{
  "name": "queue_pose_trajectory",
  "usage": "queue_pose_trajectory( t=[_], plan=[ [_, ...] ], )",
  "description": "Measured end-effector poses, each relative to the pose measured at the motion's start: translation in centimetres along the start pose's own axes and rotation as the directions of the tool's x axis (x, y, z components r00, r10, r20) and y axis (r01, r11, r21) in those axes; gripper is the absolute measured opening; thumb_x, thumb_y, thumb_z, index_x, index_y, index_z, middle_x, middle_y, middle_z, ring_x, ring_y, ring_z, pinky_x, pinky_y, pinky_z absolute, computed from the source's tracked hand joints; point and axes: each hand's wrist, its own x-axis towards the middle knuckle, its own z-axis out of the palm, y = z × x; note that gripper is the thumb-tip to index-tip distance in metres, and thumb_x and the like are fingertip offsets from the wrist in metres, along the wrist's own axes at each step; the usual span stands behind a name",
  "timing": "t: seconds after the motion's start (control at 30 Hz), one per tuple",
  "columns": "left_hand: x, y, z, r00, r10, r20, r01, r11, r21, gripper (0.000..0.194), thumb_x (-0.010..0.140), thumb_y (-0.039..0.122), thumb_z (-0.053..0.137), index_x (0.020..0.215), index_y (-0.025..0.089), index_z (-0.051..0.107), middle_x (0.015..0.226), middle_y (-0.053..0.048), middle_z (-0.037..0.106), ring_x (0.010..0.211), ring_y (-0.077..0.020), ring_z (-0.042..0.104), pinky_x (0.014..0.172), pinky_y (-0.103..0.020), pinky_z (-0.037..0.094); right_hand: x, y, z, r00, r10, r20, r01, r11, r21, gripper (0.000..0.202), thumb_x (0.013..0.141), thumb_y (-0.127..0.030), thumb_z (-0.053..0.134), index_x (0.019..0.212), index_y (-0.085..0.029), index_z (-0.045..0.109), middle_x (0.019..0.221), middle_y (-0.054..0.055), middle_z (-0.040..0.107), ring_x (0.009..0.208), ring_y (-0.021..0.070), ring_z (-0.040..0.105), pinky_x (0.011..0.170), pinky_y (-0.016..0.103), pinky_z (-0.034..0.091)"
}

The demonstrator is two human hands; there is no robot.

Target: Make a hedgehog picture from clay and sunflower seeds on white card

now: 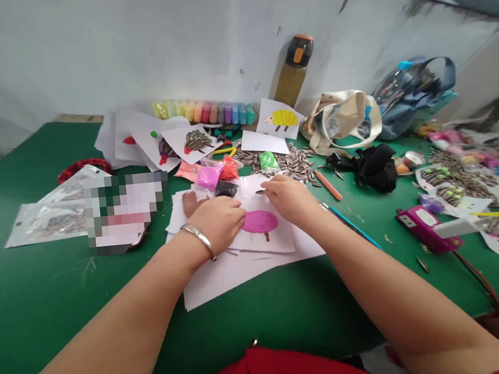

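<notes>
Mid-frame, our loosely open, empty left hand seemingly steadies the white paper sheet while our right hand pinches a slim dark seed.

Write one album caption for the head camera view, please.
Bare left hand and bare right hand beside a clay-like magenta oval on white paper, grey-brown seeds heaped behind on a green table.

bare forearms reaching in from the near left and near right, left hand palm down with fingers curled, right hand close by, fingertips pinched together
</notes>
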Motion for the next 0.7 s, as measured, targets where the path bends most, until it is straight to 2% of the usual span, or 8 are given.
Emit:
queue_pose_trajectory(
  t=[0.1,0.27,0.5,0.57,0.7],
  plan=[
    [0.2,0.0,0.3,1.000,0.009,0.013,-0.009,1.000,-0.005,0.027,0.094,0.026,0.044,0.083,0.016,0.067,0.087,-0.006,0.064,0.086,-0.0212,0.057,0.077,-0.035,0.044,0.7,-0.2,1.0,1.000,-0.012,0.007,0.013,0.998,-0.064,0.029,0.094,-0.019,0.042,0.098,-0.017,0.071,0.099,0.011,0.064,0.093,0.0210,0.058,0.076,0.029,0.040],
    [0.3,-0.1,0.5,1.000,-0.005,0.016,0.005,1.000,-0.005,0.028,0.094,0.026,0.044,0.083,0.016,0.068,0.088,-0.006,0.065,0.087,-0.0222,0.057,0.078,-0.037,0.044,0.9,0.1,1.4,1.000,0.000,0.027,0.001,0.999,-0.052,0.023,0.093,-0.017,0.044,0.092,-0.016,0.067,0.093,0.010,0.063,0.090,0.0202,0.057,0.077,0.028,0.039],
    [0.1,0.0,0.5,1.000,-0.019,0.004,0.019,0.998,-0.059,0.028,0.094,0.026,0.044,0.088,0.017,0.070,0.089,-0.006,0.064,0.088,-0.0226,0.056,0.079,-0.037,0.043,1.2,0.3,1.7,0.998,-0.056,0.011,0.057,0.995,-0.077,0.021,0.092,-0.012,0.041,0.094,-0.017,0.061,0.095,0.011,0.061,0.087,0.0218,0.056,0.072,0.030,0.038],
    [0.1,0.3,0.3,1.000,-0.016,0.000,0.016,0.998,-0.063,0.028,0.095,0.026,0.043,0.088,0.017,0.069,0.089,-0.006,0.063,0.087,-0.0224,0.056,0.078,-0.037,0.043,0.8,0.2,1.2,0.999,-0.038,-0.033,0.037,0.999,-0.029,0.021,0.093,-0.012,0.039,0.094,-0.017,0.060,0.092,0.011,0.063,0.083,0.0217,0.057,0.069,0.030,0.038],
    [0.2,1.2,-0.1,0.998,0.057,-0.003,-0.057,0.992,-0.110,0.026,0.092,0.037,0.052,0.095,0.015,0.067,0.096,-0.008,0.061,0.093,-0.0232,0.054,0.082,-0.036,0.043,-1.7,0.1,-0.4,0.993,0.068,-0.092,-0.041,0.964,0.262,0.019,0.094,-0.018,0.039,0.093,-0.022,0.058,0.079,0.002,0.066,0.068,0.0169,0.060,0.062,0.027,0.040]
  ],
)
